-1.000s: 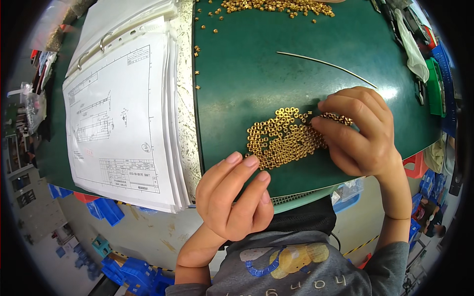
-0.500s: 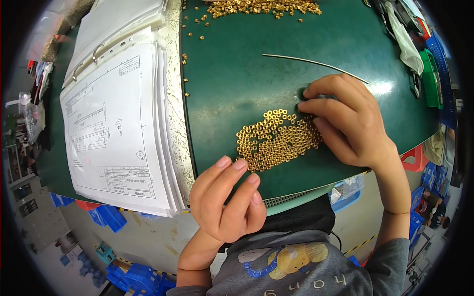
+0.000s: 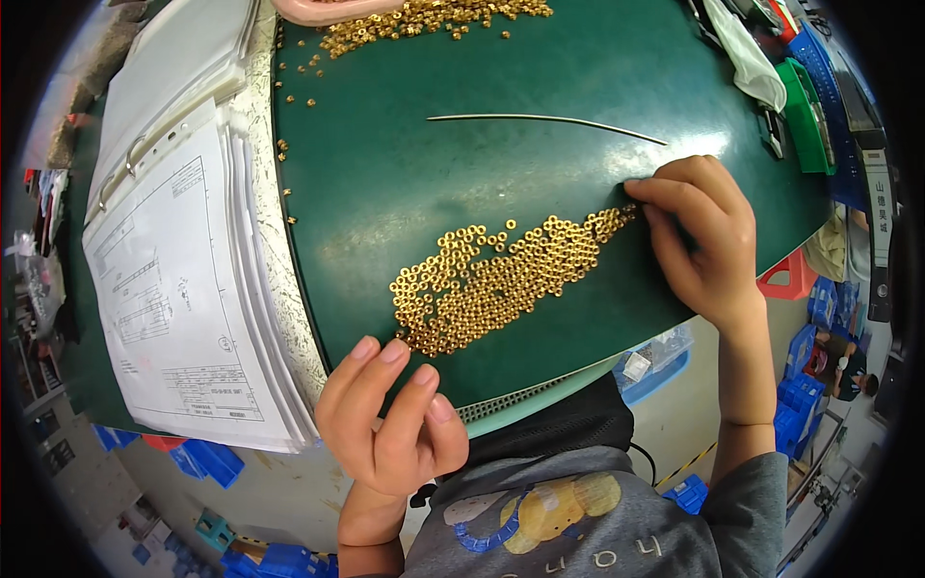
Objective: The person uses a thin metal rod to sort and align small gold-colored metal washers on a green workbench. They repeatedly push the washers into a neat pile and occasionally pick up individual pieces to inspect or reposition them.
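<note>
Small brass rings [image 3: 501, 284] lie in a long, flat patch, mostly one layer deep, on the green tabletop. At the patch's lower left corner is my left hand [image 3: 390, 414], its fingers half bent and apart, fingertips touching the nearest rings. My right hand [image 3: 708, 231] rests at the narrow right end, fingers curled with the tips drawn together beside the last rings. What lies between those tips is hidden. Beyond the patch lies a thin, slightly bent-looking metal rod [image 3: 549, 118].
An open ring binder [image 3: 183, 289] with technical drawings covers the left side. More brass pieces [image 3: 434, 24] lie at the far edge beside a pink tray [image 3: 332, 8], with strays near the binder. A green bin [image 3: 805, 116] stands at the far right. Below the near edge is a blue container [image 3: 655, 371].
The view has shifted, and the pink tray has come into sight. The ring patch is longer and narrower at its right end. My right fingertips have drawn closer together; my left hand keeps its pose.
</note>
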`<state>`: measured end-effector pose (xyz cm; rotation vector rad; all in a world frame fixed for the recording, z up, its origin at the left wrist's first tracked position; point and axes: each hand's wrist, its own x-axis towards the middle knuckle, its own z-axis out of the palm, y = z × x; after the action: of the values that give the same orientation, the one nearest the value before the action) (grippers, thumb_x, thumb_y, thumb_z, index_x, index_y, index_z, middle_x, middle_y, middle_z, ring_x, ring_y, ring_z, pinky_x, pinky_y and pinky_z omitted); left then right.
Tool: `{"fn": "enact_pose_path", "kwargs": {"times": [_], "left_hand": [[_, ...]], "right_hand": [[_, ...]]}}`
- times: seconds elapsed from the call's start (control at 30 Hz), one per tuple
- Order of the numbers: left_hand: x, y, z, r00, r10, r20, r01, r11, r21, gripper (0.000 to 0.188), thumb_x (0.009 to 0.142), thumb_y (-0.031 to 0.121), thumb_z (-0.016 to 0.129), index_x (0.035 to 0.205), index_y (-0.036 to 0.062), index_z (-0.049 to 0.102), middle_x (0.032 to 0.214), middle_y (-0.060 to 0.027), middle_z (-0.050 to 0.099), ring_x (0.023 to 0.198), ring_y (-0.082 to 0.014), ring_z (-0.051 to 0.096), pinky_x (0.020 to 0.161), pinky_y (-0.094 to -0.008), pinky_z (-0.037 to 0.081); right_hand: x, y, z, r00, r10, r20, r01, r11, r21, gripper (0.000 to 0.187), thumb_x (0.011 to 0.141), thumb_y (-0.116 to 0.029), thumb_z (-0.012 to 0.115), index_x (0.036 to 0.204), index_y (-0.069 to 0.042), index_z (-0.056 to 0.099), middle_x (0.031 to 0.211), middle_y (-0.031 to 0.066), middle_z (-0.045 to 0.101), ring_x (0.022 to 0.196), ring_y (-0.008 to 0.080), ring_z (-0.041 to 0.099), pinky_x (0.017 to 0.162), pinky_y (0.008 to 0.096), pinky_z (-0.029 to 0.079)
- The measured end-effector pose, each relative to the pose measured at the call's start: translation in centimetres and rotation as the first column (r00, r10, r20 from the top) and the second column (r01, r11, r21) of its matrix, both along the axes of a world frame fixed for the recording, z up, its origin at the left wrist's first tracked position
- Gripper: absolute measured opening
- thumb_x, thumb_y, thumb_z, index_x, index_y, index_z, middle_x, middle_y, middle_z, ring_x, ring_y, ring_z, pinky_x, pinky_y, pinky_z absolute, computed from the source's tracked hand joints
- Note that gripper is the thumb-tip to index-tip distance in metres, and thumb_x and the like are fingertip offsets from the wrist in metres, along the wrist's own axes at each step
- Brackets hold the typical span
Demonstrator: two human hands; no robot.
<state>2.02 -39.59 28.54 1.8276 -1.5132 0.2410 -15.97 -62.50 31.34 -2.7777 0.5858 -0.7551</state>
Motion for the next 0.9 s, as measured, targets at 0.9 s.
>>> {"fn": "enact_pose_path", "kwargs": {"times": [0.9], "left_hand": [[0.1, 0.4, 0.0, 1.000, 0.001, 0.031, -0.002, 0.999, 0.045, 0.024, 0.082, 0.010, 0.056, 0.105, 0.0065, 0.061, 0.116, -0.0142, 0.058, 0.109, -0.0327, 0.056, 0.090, -0.0401, 0.048]], "right_hand": [[-0.8, 1.8, -0.5, 0.986, 0.168, 0.025, -0.165, 0.983, -0.076, 0.036, 0.055, -0.002, 0.065, 0.090, -0.004, 0.072, 0.078, 0.0074, 0.059, 0.064, 0.0221, 0.055, 0.056, 0.0329, 0.042]]}}
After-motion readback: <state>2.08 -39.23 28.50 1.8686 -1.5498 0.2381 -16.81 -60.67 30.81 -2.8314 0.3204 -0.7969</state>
